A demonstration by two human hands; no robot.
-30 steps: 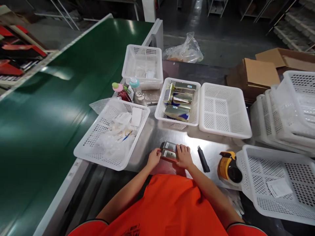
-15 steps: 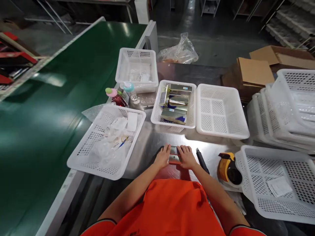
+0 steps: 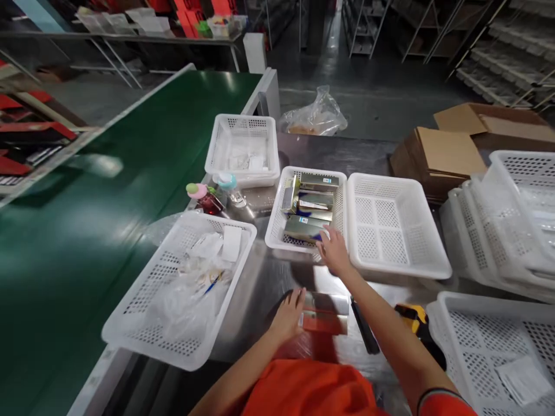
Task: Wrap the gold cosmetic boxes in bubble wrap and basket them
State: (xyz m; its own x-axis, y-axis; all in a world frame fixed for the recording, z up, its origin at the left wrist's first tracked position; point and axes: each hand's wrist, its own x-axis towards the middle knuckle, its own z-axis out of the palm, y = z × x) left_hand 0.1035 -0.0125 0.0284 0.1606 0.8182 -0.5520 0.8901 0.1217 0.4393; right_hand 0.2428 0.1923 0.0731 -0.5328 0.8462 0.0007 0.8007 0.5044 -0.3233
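Two slim silvery boxes (image 3: 325, 313) lie side by side on the metal table, their surfaces reflecting orange and grey. My left hand (image 3: 288, 316) rests against their left end, fingers stretched out. Over the front right rim of a white perforated basket (image 3: 277, 236) reaches my right hand (image 3: 333, 249), its fingers apart. Its fingertips are at the right end of the front silver-and-blue carton (image 3: 302, 227); I cannot tell whether they touch it. Several similar cartons (image 3: 315, 200) lie behind that one in the same basket.
A black utility knife (image 3: 364, 326) and a yellow tape dispenser (image 3: 411, 316) lie to the right. White baskets (image 3: 396, 222) stand around, one at left (image 3: 182, 289) holding plastic bags. Two bottles (image 3: 206, 199) stand near the green conveyor (image 3: 143, 173). Cardboard boxes (image 3: 446, 153) are at back right.
My right hand has left the two silvery boxes and moved forward to the basket of cartons. My left hand stays at the boxes' left end. The view has tilted up.
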